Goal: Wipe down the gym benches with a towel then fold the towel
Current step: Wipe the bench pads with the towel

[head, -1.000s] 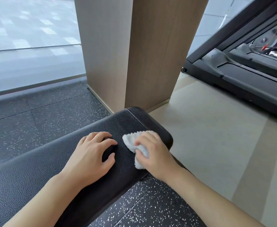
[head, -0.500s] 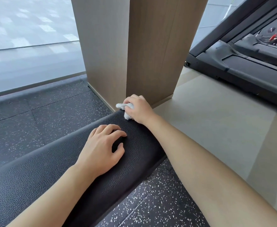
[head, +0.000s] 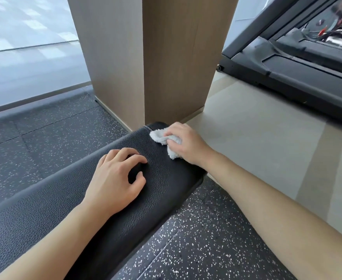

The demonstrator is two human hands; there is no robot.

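One towel (head: 164, 139) bunched under right hand (head: 186, 144) fingers (head: 171, 134) – bench (head: 105, 199) end

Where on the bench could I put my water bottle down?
The bench pad shows bare behind the left hand, back along the forearm. The far end is crowded: the right hand grips the towel there, by the wooden pillar.

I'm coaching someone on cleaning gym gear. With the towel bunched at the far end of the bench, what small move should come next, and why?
Probably draw the right hand back along the bench toward the body, pressing the towel flat. The towel sits at the pad's far end, and the leather nearer the left hand, which rests on the pad, lies next in that path.
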